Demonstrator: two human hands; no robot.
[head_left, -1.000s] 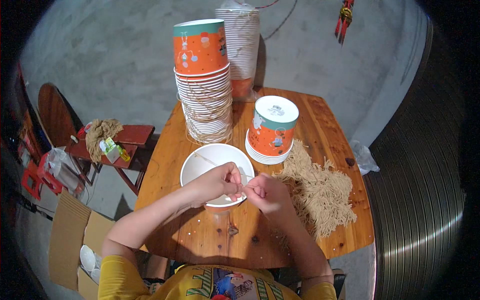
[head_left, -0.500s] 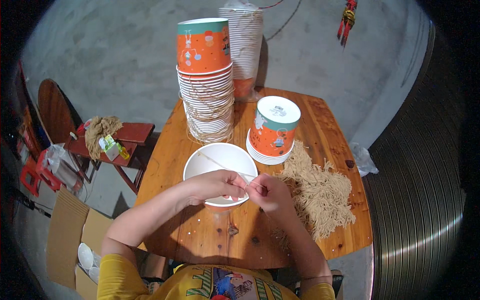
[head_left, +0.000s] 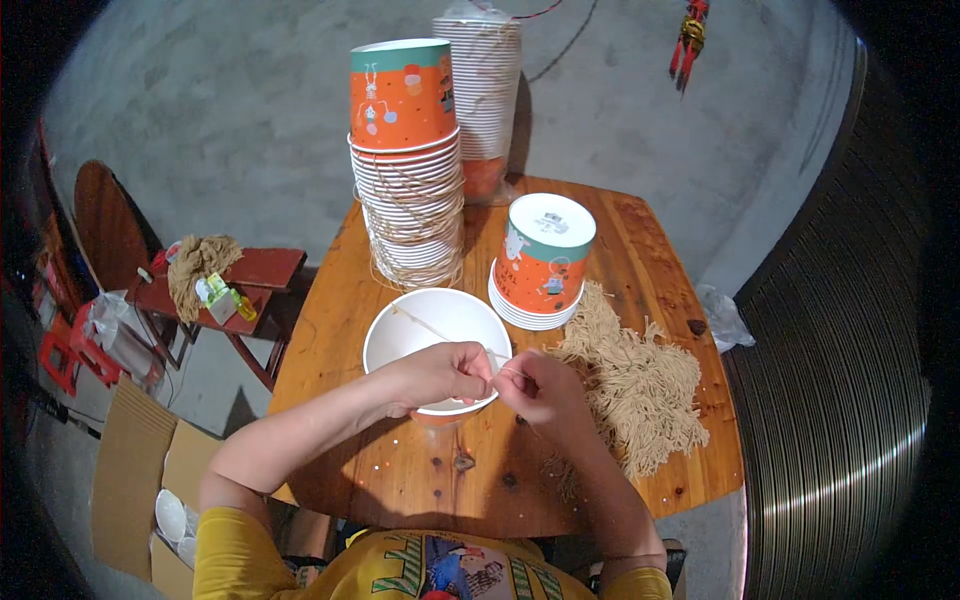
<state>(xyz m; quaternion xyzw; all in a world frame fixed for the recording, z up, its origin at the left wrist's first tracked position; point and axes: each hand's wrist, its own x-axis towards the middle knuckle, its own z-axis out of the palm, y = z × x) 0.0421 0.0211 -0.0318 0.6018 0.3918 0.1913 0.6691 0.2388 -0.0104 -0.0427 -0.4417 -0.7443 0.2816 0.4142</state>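
A white-lined paper bucket [head_left: 395, 338] stands mouth up in front of me. My left hand [head_left: 450, 372] is closed in a pinch over its near right rim. Close beside it, my right hand [head_left: 541, 390] pinches too, at the rim's right edge. Thin tan string [head_left: 425, 326] runs across the bucket's mouth to my fingers, which grip it. The exact spot where the string meets the rim is hidden by my fingers. Right of my right hand lies a heap of cut tan strings [head_left: 645, 390].
Behind the bucket rises a tall stack of orange paper buckets [head_left: 410, 190] with strings hanging round it. A bagged stack [head_left: 485, 90] stands behind. Upturned buckets [head_left: 545, 265] sit on the wooden table [head_left: 330, 400]. A red bench [head_left: 275, 265] and open cardboard box [head_left: 135, 470] are left.
My two hands stay at the bucket's rim, and my right fingers have shifted slightly with the string. The whole view has moved a little.
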